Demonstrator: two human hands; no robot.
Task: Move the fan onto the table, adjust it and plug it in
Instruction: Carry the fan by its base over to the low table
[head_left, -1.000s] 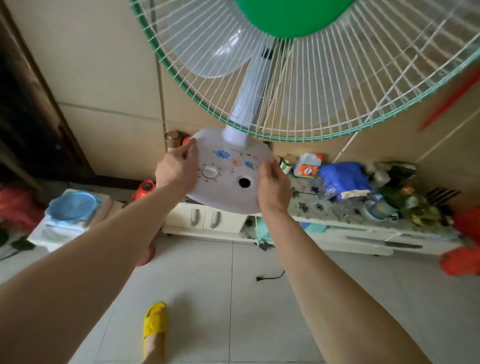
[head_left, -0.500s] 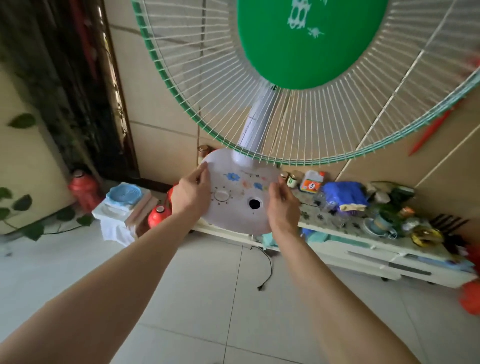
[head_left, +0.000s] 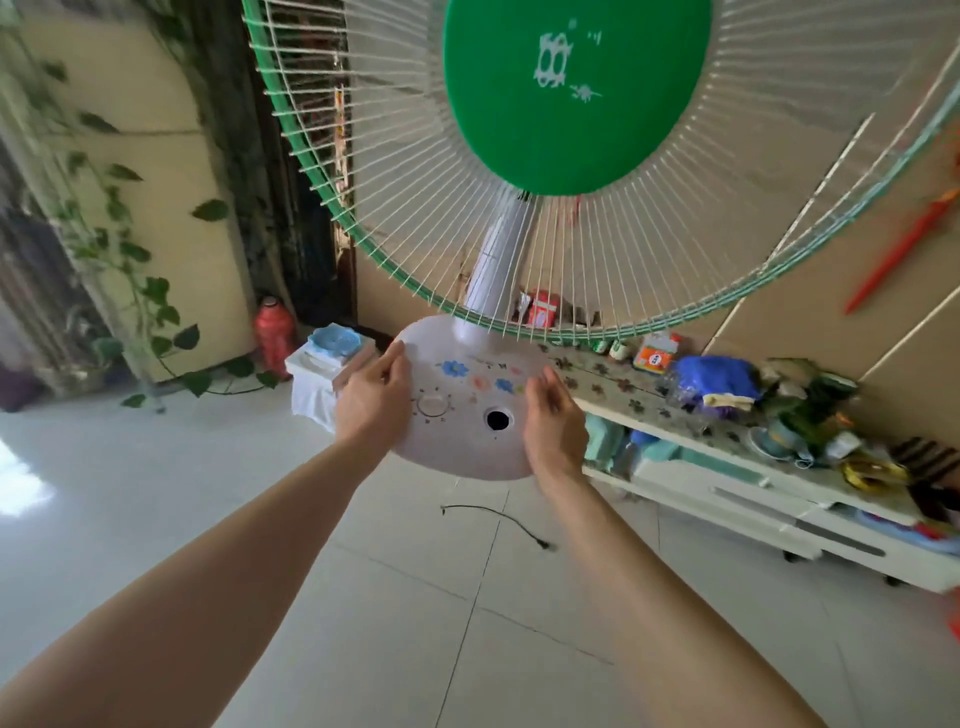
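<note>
I hold a fan (head_left: 576, 93) up in the air in front of me; it has a white wire cage, a green rim and a green centre disc. Its round white base (head_left: 467, 431) carries flower decals, a dial and a black hole. My left hand (head_left: 371, 402) grips the base's left edge and my right hand (head_left: 553, 423) grips its right edge. The fan's black cord (head_left: 498, 519) dangles below the base over the floor. A low white table (head_left: 727, 488) with a flowered top stands against the wall to the right.
The table top is crowded with a blue bag (head_left: 719, 379), bottles, bowls and plants. A small white stand with a blue basket (head_left: 335, 340) and a red flask (head_left: 274, 332) sit at the left by a doorway. A trailing vine (head_left: 150, 291) hangs at the far left. The floor is pale tile.
The view has swung left and back: the table has shifted right, the doorway and vine have come into view. The fan stays lifted in both hands, its green disc lower in the frame.
</note>
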